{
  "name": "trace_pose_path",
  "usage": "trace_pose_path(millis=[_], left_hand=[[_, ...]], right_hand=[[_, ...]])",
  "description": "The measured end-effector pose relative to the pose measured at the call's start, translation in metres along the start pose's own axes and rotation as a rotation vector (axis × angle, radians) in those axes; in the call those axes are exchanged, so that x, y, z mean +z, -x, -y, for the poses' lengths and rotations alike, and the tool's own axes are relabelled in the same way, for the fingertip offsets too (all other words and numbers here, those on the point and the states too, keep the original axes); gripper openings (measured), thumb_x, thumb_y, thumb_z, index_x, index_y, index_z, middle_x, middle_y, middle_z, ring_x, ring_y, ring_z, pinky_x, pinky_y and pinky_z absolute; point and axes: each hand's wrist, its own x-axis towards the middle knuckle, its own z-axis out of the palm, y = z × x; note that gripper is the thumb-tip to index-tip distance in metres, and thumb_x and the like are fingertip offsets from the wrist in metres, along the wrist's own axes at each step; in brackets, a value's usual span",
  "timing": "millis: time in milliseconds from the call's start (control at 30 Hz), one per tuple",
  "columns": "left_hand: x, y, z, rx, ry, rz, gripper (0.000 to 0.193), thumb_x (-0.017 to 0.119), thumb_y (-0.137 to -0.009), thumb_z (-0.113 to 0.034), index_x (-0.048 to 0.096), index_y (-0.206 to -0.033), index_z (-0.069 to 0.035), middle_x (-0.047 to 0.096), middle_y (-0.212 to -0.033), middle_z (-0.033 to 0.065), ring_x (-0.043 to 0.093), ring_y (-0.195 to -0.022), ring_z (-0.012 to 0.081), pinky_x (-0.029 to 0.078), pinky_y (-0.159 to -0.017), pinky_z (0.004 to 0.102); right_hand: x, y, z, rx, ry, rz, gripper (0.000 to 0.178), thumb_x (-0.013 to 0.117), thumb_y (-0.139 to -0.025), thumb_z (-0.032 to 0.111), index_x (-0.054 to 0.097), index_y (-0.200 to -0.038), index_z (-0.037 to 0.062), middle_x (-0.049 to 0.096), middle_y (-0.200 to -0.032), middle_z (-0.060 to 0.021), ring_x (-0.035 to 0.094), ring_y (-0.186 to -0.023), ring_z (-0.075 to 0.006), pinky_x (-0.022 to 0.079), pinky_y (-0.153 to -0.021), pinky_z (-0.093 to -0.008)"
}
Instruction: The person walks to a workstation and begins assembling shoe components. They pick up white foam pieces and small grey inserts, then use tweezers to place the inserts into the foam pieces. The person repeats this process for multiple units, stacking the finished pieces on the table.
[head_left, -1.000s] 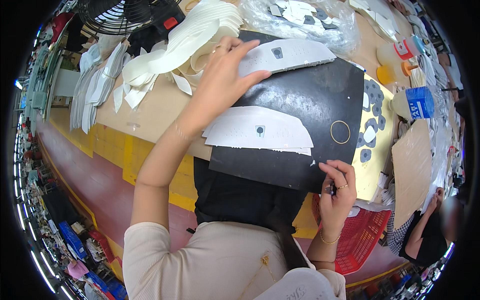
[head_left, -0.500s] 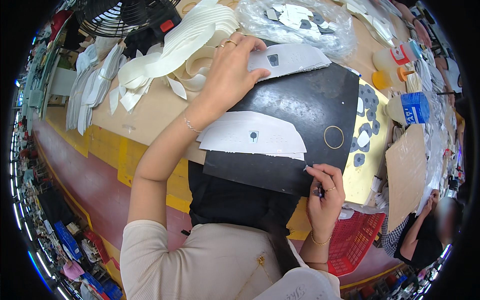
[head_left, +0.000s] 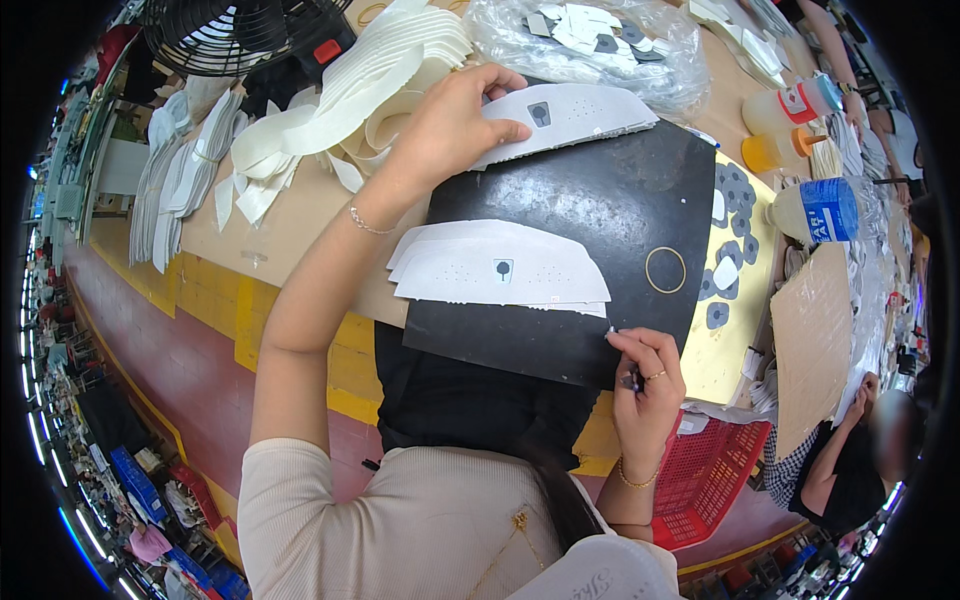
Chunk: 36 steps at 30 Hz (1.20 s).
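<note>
left hand: your left hand (head_left: 455,122) grips the left end of the upper stack of white panels (head_left: 590,110), thumb against its near side.
upper stack: it sits at the far edge of the black mat (head_left: 560,205), tilted, its right end swung toward the mat's far right corner; a dark mark shows near its middle.
right hand: your right hand (head_left: 648,385) is curled around a small dark object (head_left: 632,380), mostly hidden by the fingers; the fingertips are at the mat's near edge, by its right corner.
lower stack: the lower stack of white panels (head_left: 450,268) lies fanned on the mat toward its near edge, between your hands and touched by neither; a tree-shaped mark is on its top panel.
rubber band: the rubber band (head_left: 647,268) lies as a loop near the mat's right edge.
yellow board: the yellow board (head_left: 705,365) is just beside the mat's right edge, with dark grey cutouts (head_left: 737,195) on it.
desk: along the right side of the desk (head_left: 260,228) you have an orange-capped bottle (head_left: 768,153) and a blue-labelled bottle (head_left: 828,211); at its far edge, a clear plastic bag (head_left: 682,80) of cut pieces; toward its far left corner, cream strips (head_left: 345,105).
</note>
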Motion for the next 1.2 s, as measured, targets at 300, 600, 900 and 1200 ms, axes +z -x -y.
trace_pose_path(millis=[300, 600, 900, 1200], left_hand=[[-0.021, 0.033, -0.049, 0.165, 0.073, 0.056, 0.023, 0.072, -0.083, -0.010, 0.071, -0.104, -0.002, 0.065, -0.091, 0.0116, 0.062, -0.083, 0.0270, 0.049, -0.078, 0.0348], [-0.040, 0.104, -0.057, -0.052, 0.320, 0.403, 0.020, 0.075, -0.083, -0.007, 0.073, -0.102, 0.001, 0.066, -0.089, 0.0056, 0.059, -0.079, 0.0156, 0.046, -0.071, 0.0262], [-0.031, 0.062, -0.028, -0.022, -0.049, 0.018, 0.041, 0.074, -0.085, -0.027, 0.069, -0.116, -0.001, 0.061, -0.110, 0.0158, 0.058, -0.105, 0.0318, 0.047, -0.092, 0.0392], [0.002, 0.016, -0.002, 0.069, -0.287, -0.099, 0.064, 0.081, -0.076, -0.046, 0.068, -0.124, -0.006, 0.060, -0.111, 0.0090, 0.058, -0.097, 0.0237, 0.048, -0.083, 0.0350]], right_hand=[[-0.002, 0.000, -0.002, 0.015, 0.007, -0.020, 0.041, 0.053, -0.072, -0.020, 0.071, -0.102, -0.0008, 0.063, -0.100, -0.0123, 0.062, -0.072, -0.0175, 0.050, -0.065, -0.0269], [-0.012, -0.001, -0.007, 0.050, -0.026, -0.101, 0.041, 0.053, -0.071, -0.021, 0.071, -0.102, -0.0017, 0.062, -0.101, -0.0122, 0.058, -0.075, -0.0154, 0.048, -0.066, -0.0240], [-0.002, -0.005, -0.004, 0.024, -0.056, -0.054, 0.042, 0.052, -0.071, -0.022, 0.071, -0.102, -0.0010, 0.062, -0.101, -0.0116, 0.057, -0.074, -0.0145, 0.048, -0.065, -0.0238], [0.007, -0.002, -0.003, 0.130, -0.080, -0.006, 0.032, 0.055, -0.079, -0.018, 0.070, -0.100, 0.0002, 0.062, -0.098, -0.0121, 0.062, -0.090, -0.0217, 0.047, -0.078, -0.0276]])
